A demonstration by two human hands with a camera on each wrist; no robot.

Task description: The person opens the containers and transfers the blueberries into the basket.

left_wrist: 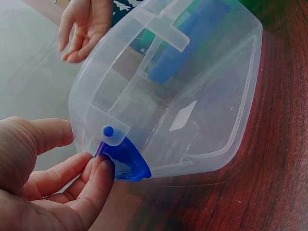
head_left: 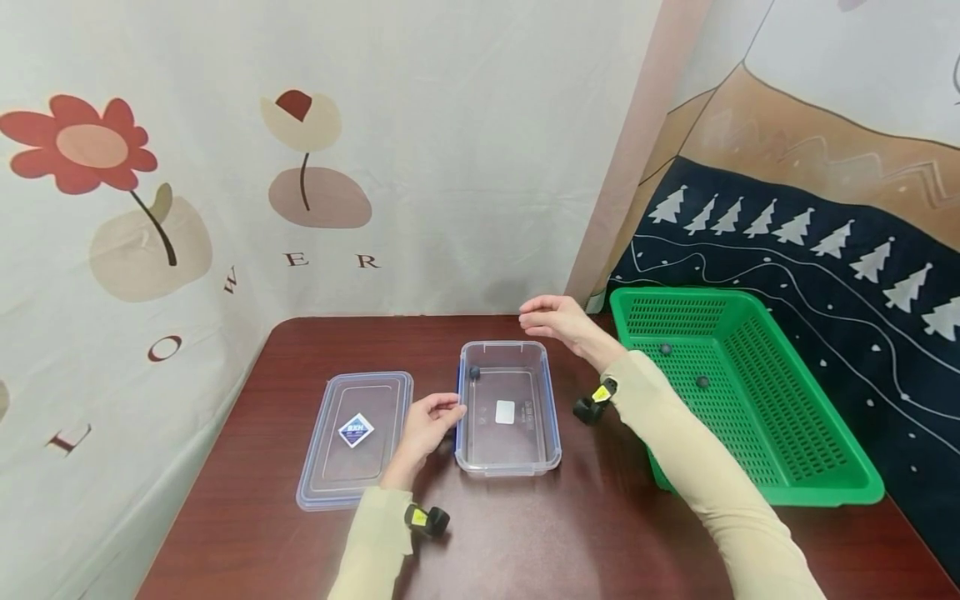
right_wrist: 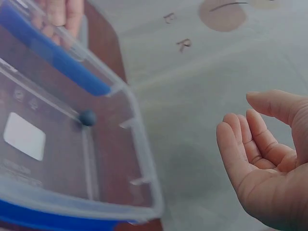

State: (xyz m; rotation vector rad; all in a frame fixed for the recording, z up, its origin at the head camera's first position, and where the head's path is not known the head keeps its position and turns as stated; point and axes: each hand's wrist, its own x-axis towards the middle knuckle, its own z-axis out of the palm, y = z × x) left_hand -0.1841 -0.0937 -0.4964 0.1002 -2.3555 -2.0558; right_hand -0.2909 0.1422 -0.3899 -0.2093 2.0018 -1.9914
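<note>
A clear plastic food container [head_left: 506,454] with blue side clips stands lidless on the table. One small dark ball [head_left: 474,372] lies inside, near its far left corner; the right wrist view shows this ball [right_wrist: 87,118] too. My left hand [head_left: 429,429] grips the container's left side, fingers curled at the blue clip [left_wrist: 126,161] and thumb against the wall. Above the far right corner of the container, my right hand [head_left: 562,321] hovers with loosely bent fingers and holds nothing. Its thumb stands apart from the fingers in the right wrist view.
The container's clear lid [head_left: 352,475], with a blue edge and diamond label, lies flat to the left. A green perforated basket [head_left: 795,400] stands right, holding two small dark balls [head_left: 702,382]. Printed curtains [head_left: 465,167] hang behind the brown table [head_left: 247,517].
</note>
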